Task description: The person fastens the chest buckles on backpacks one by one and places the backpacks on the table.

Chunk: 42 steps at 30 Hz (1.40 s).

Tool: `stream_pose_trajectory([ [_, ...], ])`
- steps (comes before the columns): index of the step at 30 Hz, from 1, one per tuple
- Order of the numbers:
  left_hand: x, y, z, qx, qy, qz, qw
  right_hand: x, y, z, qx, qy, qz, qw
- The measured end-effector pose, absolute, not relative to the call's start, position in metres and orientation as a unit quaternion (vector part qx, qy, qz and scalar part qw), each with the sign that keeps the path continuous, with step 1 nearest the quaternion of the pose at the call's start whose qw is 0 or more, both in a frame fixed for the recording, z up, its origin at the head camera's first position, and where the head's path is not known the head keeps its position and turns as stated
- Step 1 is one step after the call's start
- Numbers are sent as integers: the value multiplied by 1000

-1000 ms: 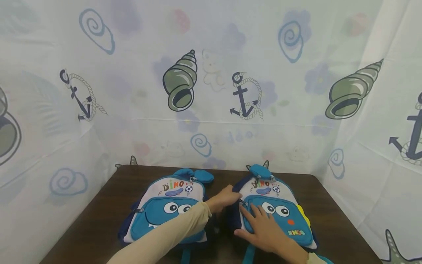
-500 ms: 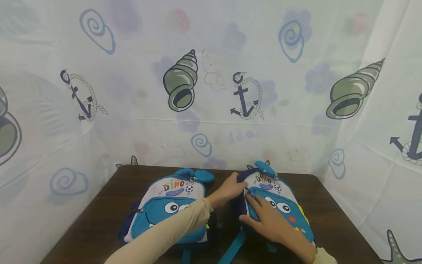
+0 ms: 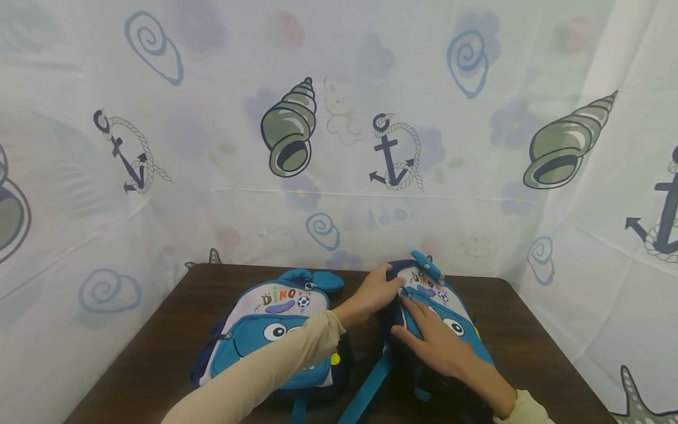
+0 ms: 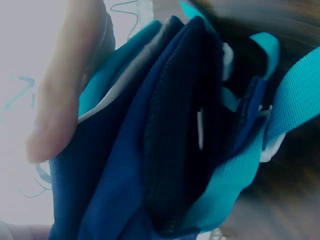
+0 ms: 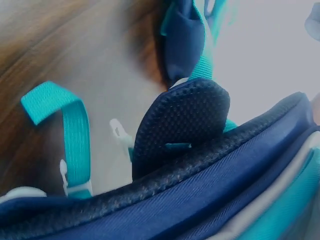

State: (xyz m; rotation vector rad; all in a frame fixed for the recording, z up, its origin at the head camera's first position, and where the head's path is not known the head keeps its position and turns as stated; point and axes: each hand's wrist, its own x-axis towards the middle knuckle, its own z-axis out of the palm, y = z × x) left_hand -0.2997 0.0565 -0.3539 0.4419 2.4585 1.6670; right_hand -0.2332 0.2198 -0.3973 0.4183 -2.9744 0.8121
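On the right of the table, a blue and white dinosaur backpack (image 3: 455,327) stands tilted, its left side raised and its front turned rightward. My left hand (image 3: 373,292) grips its upper left edge, thumb toward the front. My right hand (image 3: 434,344) lies across the front pocket with fingers fairly straight, covering part of the printed face. The left wrist view shows the navy side panel (image 4: 120,165) and teal straps (image 4: 300,100). Below the bag in the right wrist view are a dark mesh back panel (image 5: 185,120) and a loose teal strap end (image 5: 75,130).
A second, similar dinosaur backpack (image 3: 254,347) lies face up on the left, partly covered by my left sleeve (image 3: 265,371). Both bags are on a dark brown table (image 3: 175,330). White patterned cloth (image 3: 339,147) hangs behind and at both sides.
The right backpack has turned, with its left side rising and its front swinging rightward. Both hands have moved away from me with it. More teal strap shows below. The left backpack stays put.
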Motion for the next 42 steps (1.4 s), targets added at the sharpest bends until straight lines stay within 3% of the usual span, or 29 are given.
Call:
stream_pose_trajectory([
  [10, -291, 71, -323, 182, 825, 534, 18, -234, 228, -381, 156, -936, 311, 60],
  [20, -280, 75, -296, 199, 834, 514, 21, -232, 230, -371, 168, -912, 364, 84],
  [33, -273, 81, -274, 258, 853, 453, -35, -225, 242, -362, 199, -861, 456, 106],
  [42, -274, 89, -268, 332, 841, 426, -19, -221, 258, -361, 232, -791, 554, 119],
])
